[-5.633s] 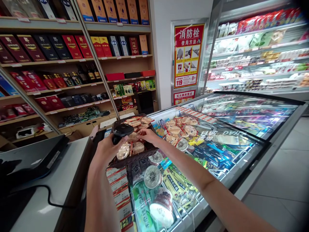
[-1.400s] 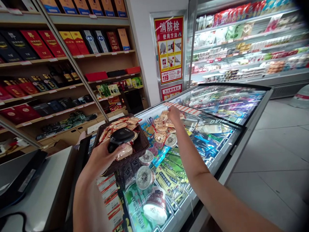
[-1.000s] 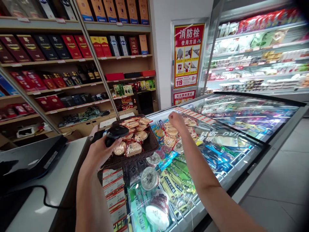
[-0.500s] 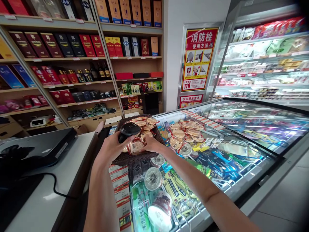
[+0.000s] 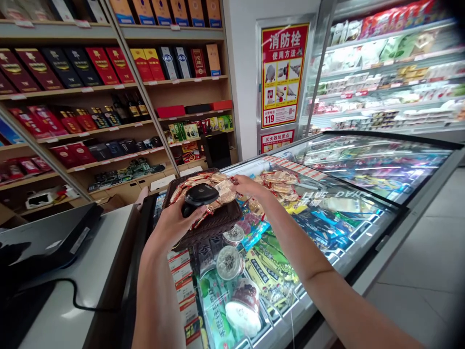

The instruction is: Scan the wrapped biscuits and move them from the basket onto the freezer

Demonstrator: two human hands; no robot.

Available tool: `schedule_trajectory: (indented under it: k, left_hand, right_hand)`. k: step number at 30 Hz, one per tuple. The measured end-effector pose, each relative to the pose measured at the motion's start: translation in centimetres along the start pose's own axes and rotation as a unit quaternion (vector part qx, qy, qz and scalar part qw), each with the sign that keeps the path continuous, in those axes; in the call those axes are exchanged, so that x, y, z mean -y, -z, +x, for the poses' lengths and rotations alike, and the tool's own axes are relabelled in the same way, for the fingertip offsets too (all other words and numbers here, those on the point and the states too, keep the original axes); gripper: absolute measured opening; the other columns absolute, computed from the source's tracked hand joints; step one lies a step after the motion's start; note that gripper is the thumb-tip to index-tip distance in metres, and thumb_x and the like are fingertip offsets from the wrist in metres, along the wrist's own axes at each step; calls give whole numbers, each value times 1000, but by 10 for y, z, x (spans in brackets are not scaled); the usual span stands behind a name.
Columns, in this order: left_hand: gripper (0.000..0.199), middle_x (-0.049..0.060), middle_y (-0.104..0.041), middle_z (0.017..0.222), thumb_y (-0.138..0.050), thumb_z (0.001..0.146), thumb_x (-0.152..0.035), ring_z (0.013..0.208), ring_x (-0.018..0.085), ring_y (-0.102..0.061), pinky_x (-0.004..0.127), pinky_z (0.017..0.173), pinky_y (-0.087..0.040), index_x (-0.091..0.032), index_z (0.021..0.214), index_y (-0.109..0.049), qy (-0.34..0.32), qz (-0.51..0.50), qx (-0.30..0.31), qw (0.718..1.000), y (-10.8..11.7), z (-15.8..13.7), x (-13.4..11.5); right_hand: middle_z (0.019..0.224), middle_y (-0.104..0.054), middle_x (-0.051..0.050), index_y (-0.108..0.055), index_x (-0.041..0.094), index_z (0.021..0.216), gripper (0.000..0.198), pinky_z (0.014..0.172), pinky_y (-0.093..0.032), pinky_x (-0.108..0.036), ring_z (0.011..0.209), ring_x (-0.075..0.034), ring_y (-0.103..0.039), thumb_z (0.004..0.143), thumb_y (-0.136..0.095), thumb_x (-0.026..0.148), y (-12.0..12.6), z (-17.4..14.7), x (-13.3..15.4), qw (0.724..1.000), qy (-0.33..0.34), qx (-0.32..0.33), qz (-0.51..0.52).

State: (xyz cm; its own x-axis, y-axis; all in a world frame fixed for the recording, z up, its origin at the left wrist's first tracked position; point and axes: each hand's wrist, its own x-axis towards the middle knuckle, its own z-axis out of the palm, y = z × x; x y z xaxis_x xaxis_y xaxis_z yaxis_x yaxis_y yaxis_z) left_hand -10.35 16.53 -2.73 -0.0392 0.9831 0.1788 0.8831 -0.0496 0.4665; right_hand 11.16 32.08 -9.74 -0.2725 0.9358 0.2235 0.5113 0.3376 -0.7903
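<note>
- Since half a second ago our right hand point(image 5: 246, 185) has shifted from the near side of the basket point(image 5: 214, 224) to its far right rim, where its fingers close lightly on a wrapped snack packet point(image 5: 228, 196); whether the packet is lifted clear we cannot tell.
- The packets are small, light cakes in glossy film: slippery and crinkly, and we judge the cake inside crushable, so a soft pinch by the wrapper edges suits them best.
- The woven basket looks stiff and light and sits on the freezer lid point(image 5: 348, 194), tipped slightly toward us.
- Our left hand point(image 5: 173, 227) is curled around a black handheld scanner point(image 5: 199, 196), gripping its handle against the basket's near edge.
- A loose pile of packets point(image 5: 281, 182) lies on the glass just beyond the basket.
- To the left, a tabletop point(image 5: 69, 310) carries a dark monitor point(image 5: 47, 237) and cable; liquor shelves point(image 5: 109, 87) stand behind.
</note>
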Motion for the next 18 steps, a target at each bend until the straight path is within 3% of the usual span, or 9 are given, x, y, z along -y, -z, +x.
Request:
schedule_trajectory:
  k: [3,7,11,18]
  left_hand:
    - [60,6,-74,85,-55,78,-69,93,30,-68,32,78,-48,-21,111,-69,-13,3,15,1000,-6,4,-7]
    - [59,3,-74,80,-56,78,-67,96,29,-67,31,81,-47,-22,115,-68,-28,21,13,999,-10,6,-12]
    - [55,5,-72,78,-53,79,-69,90,29,-68,30,73,-47,-20,97,-68,-14,36,10,999,-11,6,-11]
    - [53,4,-67,67,-53,77,-71,83,28,-67,29,67,-45,-20,89,-65,1,18,14,1000,-11,5,-11]
  right_hand:
    - [94,-68,-4,-63,15,96,17,64,-41,-21,81,-17,-60,80,-61,21,10,2,-7,1000,-8,21,-6]
    - [87,-67,-1,-63,16,94,16,61,-38,-20,75,-15,-58,80,-58,22,15,5,-8,999,2,37,-13]
    - [80,-66,-2,-65,15,88,14,61,-38,-22,70,-16,-56,77,-57,17,17,3,-2,998,1,66,-19]
    - [97,-68,-6,-59,15,114,34,67,-43,-23,80,-18,-60,80,-57,19,22,-1,3,998,-6,65,-13]
